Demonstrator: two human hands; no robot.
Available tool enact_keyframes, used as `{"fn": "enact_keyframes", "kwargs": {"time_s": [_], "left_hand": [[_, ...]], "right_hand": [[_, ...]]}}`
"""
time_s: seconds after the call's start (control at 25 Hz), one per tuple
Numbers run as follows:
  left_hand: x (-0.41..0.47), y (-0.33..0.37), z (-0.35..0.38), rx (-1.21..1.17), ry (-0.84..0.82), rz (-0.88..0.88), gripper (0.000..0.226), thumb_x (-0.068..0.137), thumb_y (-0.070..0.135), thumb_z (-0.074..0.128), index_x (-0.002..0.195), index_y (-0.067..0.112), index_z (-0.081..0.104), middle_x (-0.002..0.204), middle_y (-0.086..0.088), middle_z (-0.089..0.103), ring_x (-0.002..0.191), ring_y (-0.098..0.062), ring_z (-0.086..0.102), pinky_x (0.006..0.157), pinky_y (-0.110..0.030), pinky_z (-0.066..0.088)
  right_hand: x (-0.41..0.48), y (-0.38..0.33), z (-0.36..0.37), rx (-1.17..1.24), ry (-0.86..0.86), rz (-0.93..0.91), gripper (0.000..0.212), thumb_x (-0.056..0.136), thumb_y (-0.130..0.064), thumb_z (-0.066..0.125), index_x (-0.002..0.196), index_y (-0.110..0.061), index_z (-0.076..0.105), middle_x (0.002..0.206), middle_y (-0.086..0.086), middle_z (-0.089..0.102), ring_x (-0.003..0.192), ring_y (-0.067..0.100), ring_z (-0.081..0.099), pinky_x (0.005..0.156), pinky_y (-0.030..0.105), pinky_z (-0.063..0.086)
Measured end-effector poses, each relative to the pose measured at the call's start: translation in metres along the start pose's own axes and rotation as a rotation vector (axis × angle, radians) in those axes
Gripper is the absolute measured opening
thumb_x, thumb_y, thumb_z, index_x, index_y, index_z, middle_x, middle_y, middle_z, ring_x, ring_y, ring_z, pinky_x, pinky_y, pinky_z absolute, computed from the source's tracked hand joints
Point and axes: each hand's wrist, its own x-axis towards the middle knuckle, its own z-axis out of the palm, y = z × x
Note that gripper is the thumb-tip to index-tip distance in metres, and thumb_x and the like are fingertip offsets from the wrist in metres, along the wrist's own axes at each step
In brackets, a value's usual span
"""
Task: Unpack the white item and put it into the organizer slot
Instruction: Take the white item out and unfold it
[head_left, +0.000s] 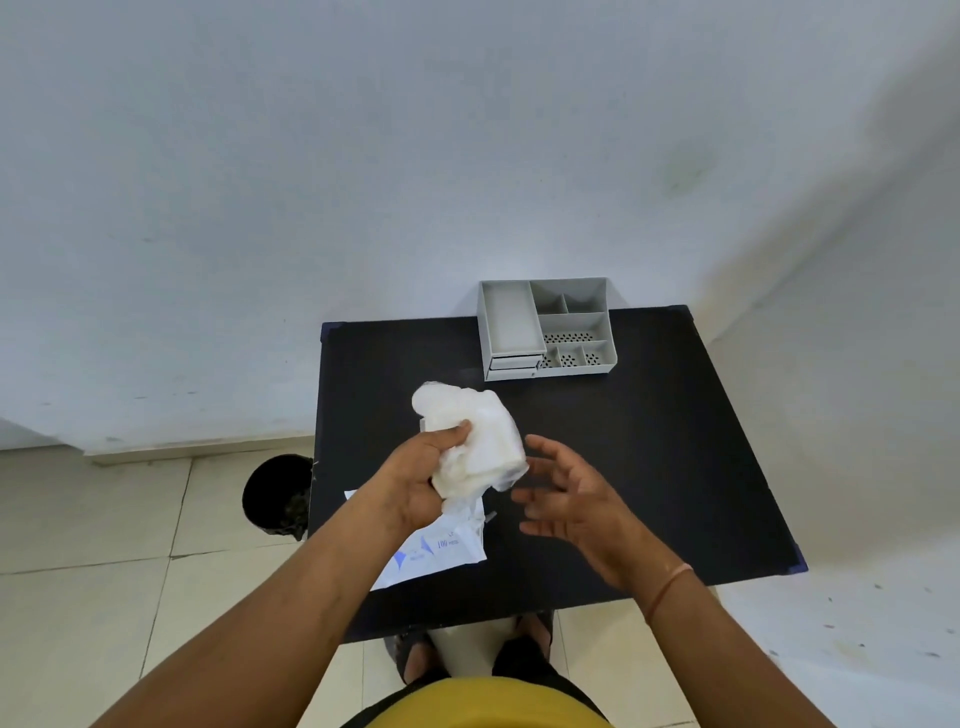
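**White bundle held above the tabletop**

The left hand (415, 478) grips a soft white bundle (470, 441) and holds it up over the black tabletop (649, 467). The right hand (566, 499) is just beside the bundle, fingers spread, holding nothing. A flat white packet with blue print (436, 551) lies on the tabletop under the left hand. A gray organizer (545, 327) with many slots sits at the far edge of the tabletop, well apart from the bundle. A black bin (278, 496) stands on the floor left of the tabletop.
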Motion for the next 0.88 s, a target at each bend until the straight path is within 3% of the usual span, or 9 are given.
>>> {"fn": "enact_keyframes", "kwargs": {"time_s": [0.08, 0.16, 0.24, 0.32, 0.4, 0.64, 0.76, 0.88], "left_hand": [[0.0, -0.001, 0.004, -0.051, -0.002, -0.001, 0.039, 0.096, 0.021, 0.078, 0.13, 0.007, 0.067, 0.119, -0.021, 0.077, 0.1, -0.038, 0.075, 0.069, -0.048, 0.066], [0.002, -0.002, 0.006, -0.145, -0.031, 0.017, 0.044, 0.096, 0.02, 0.078, 0.136, 0.009, 0.064, 0.131, -0.023, 0.073, 0.115, -0.046, 0.071, 0.085, -0.063, 0.063], [0.005, -0.001, 0.005, -0.217, -0.04, 0.048, 0.052, 0.096, 0.02, 0.078, 0.144, 0.013, 0.059, 0.14, -0.023, 0.068, 0.124, -0.049, 0.066, 0.093, -0.07, 0.058], [0.008, 0.001, 0.002, -0.247, -0.066, 0.076, 0.055, 0.097, 0.023, 0.078, 0.148, 0.017, 0.057, 0.143, -0.022, 0.067, 0.127, -0.048, 0.066, 0.088, -0.068, 0.062], [0.009, 0.003, -0.001, -0.267, -0.094, 0.094, 0.056, 0.097, 0.024, 0.076, 0.15, 0.018, 0.057, 0.143, -0.02, 0.068, 0.128, -0.046, 0.066, 0.084, -0.063, 0.065], [0.007, 0.011, 0.004, -0.224, -0.061, 0.115, 0.051, 0.095, 0.005, 0.075, 0.144, 0.01, 0.061, 0.139, -0.02, 0.071, 0.123, -0.043, 0.069, 0.082, -0.063, 0.065], [0.008, 0.012, 0.004, -0.133, -0.023, 0.125, 0.053, 0.092, 0.002, 0.078, 0.142, 0.011, 0.062, 0.136, -0.021, 0.072, 0.121, -0.046, 0.07, 0.098, -0.071, 0.057], [0.007, 0.012, 0.005, -0.094, -0.012, 0.119, 0.052, 0.092, 0.006, 0.08, 0.14, 0.014, 0.063, 0.133, -0.02, 0.074, 0.12, -0.045, 0.071, 0.101, -0.071, 0.056]], "right_hand": [[-0.002, -0.001, 0.006, -0.111, -0.039, -0.075, 0.081, 0.083, -0.007, 0.084, 0.147, -0.04, 0.046, 0.137, -0.013, 0.063, 0.12, 0.015, 0.069, 0.092, 0.036, 0.062], [0.004, -0.005, 0.013, -0.345, 0.12, -0.24, 0.079, 0.077, -0.022, 0.091, 0.144, -0.041, 0.052, 0.139, -0.02, 0.058, 0.12, 0.004, 0.065, 0.09, 0.022, 0.059], [0.011, -0.008, 0.015, -0.63, 0.334, -0.383, 0.054, 0.078, -0.032, 0.09, 0.128, -0.036, 0.069, 0.14, -0.019, 0.056, 0.117, 0.002, 0.063, 0.093, 0.018, 0.058], [0.011, -0.007, 0.018, -0.754, 0.468, -0.444, 0.027, 0.083, -0.031, 0.085, 0.108, -0.026, 0.08, 0.132, -0.013, 0.061, 0.106, 0.005, 0.066, 0.09, 0.015, 0.057], [0.007, -0.003, 0.021, -0.794, 0.526, -0.481, 0.02, 0.086, -0.031, 0.082, 0.104, -0.023, 0.081, 0.119, -0.01, 0.066, 0.098, 0.007, 0.069, 0.087, 0.015, 0.059], [0.001, -0.006, 0.034, -0.61, 0.551, -0.474, 0.041, 0.089, -0.023, 0.081, 0.127, -0.03, 0.067, 0.102, -0.015, 0.069, 0.096, -0.004, 0.067, 0.079, 0.005, 0.054], [-0.001, -0.019, 0.032, -0.761, 0.468, -0.479, 0.041, 0.09, -0.019, 0.079, 0.127, -0.03, 0.07, 0.097, -0.017, 0.071, 0.094, 0.0, 0.068, 0.091, 0.014, 0.057], [-0.001, -0.035, 0.026, -0.953, 0.301, -0.478, 0.04, 0.088, -0.021, 0.08, 0.125, -0.035, 0.071, 0.1, -0.02, 0.068, 0.107, 0.003, 0.059, 0.097, 0.021, 0.049]]}}
